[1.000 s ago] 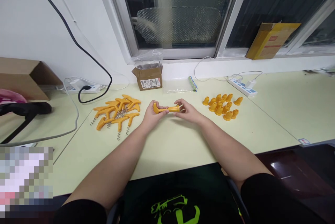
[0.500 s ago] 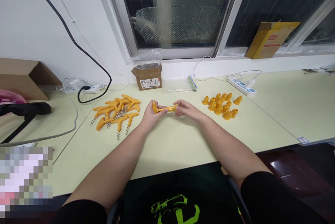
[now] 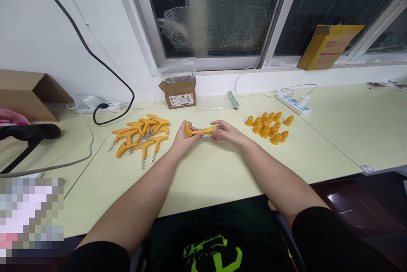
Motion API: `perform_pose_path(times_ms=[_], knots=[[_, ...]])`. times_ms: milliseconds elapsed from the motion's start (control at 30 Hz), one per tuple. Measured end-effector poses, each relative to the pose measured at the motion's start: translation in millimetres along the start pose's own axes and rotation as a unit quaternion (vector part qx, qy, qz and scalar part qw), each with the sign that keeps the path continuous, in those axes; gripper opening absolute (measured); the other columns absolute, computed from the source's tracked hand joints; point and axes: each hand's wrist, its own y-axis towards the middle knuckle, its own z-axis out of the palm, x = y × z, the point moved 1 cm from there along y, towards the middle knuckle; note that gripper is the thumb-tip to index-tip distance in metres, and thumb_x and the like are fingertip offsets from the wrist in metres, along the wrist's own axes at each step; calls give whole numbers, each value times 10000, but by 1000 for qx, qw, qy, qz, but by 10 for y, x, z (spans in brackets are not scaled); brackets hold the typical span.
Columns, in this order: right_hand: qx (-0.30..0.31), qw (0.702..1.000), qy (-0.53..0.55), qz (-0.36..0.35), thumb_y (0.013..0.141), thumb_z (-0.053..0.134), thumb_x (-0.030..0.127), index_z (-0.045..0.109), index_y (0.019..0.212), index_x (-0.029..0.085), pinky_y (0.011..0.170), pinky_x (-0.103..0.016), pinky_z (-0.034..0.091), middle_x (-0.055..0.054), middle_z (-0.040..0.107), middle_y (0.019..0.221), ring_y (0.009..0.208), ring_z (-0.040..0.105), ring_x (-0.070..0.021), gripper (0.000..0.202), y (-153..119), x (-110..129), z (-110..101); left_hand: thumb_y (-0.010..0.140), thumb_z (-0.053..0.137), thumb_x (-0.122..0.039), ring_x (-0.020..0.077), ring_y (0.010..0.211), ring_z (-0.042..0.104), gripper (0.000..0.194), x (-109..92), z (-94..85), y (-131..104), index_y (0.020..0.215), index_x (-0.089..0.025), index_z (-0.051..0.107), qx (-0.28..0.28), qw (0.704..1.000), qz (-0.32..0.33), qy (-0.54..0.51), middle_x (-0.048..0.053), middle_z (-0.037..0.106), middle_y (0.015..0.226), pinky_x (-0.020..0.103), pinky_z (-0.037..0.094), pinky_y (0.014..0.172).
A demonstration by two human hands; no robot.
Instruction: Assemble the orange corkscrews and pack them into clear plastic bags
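Observation:
My left hand [image 3: 180, 141] is closed around a yellow T-handled corkscrew [image 3: 188, 130], its crossbar at the palm and its ribbed neck pointing right. My right hand [image 3: 231, 135] pinches a yellow flared sleeve [image 3: 208, 130] at the other end. The sleeve lines up with the neck, and the metal screw does not show. On the table to the left lies a heap of similar yellow corkscrews [image 3: 145, 147] with bare metal spirals. Several yellow sleeves [image 3: 265, 132] stand in a cluster to the right.
An opened cardboard box [image 3: 181, 95] stands by the wall, with a clear plastic bag [image 3: 214, 103] beside it. Power strips [image 3: 294, 104] with cables lie at the back. A thick black cable [image 3: 92, 53] hangs at the left. The table's [image 3: 210, 183] front edge is near my body.
Both hands hold nearly the same pose on the corkscrew and sleeve. The view has shifted very slightly; the heaps have not moved.

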Motion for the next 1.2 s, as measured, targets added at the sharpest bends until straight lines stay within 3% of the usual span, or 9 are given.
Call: perform_pose_path(times_ms=[167,300,400,567,700,833,900,1000,1200], knots=[[20,991,-69,-110,720,871,362,607,1150,254,809,-304,582,-11,651,1023,842,677,-145,516,-19,5,-14,706,904,-340,136,752,702,606,-29,-19,1,919,-233,347,11,999,-21,-39,46,757,952,317,553,801],[27,991,-71,-108,811,786,427,592,1136,239,775,-330,575,-5,647,912,781,688,-164,423,-2,-22,-3,711,899,-321,128,762,694,601,-75,-4,-10,908,-233,338,21,999,-14,-34,55,764,974,275,520,762],[22,986,-102,-129,836,756,414,588,1122,239,758,-325,566,-19,654,979,780,685,-159,375,-4,-31,-6,700,904,-297,148,849,717,599,-79,-3,-7,902,-229,344,20,999,-24,-25,67,765,994,274,515,802],[14,963,-181,-199,844,722,328,588,1065,242,921,-368,552,-38,675,1086,939,681,-176,272,-37,-14,12,645,925,-280,150,814,710,638,-46,-22,16,898,-230,342,12,997,-61,-43,79,760,1005,211,452,658],[-5,965,-186,-187,812,743,344,596,1053,237,895,-365,553,-37,675,1053,919,682,-182,302,-36,-16,27,609,927,-251,115,732,667,659,-27,-15,19,979,-234,382,-9,992,-94,-78,57,749,985,192,417,609],[-61,980,-133,-131,754,793,453,572,1053,243,691,-304,528,-10,651,980,740,654,-152,427,14,-70,23,607,899,-195,129,810,681,842,35,-14,14,1245,-290,358,-71,979,-144,-127,27,691,1058,284,537,769],[-107,981,-125,-102,721,809,512,548,1007,245,600,-281,483,7,641,934,644,611,-134,470,44,-106,19,615,883,-189,145,865,692,888,98,-39,23,1304,-304,335,-111,978,-156,-82,52,629,1157,334,560,827],[-175,965,-176,-83,686,827,554,547,915,242,548,-266,413,38,607,794,585,524,-124,477,79,-148,10,643,852,-216,160,922,678,805,194,-96,49,1302,-276,393,-134,980,-129,77,90,526,1264,350,567,833],[-216,948,-231,-42,646,860,506,554,855,242,607,-282,442,51,605,696,636,554,-153,455,165,-240,51,762,715,-279,238,1102,602,405,229,-110,46,1144,-229,593,-9,946,1,323,91,572,1245,396,561,910]])
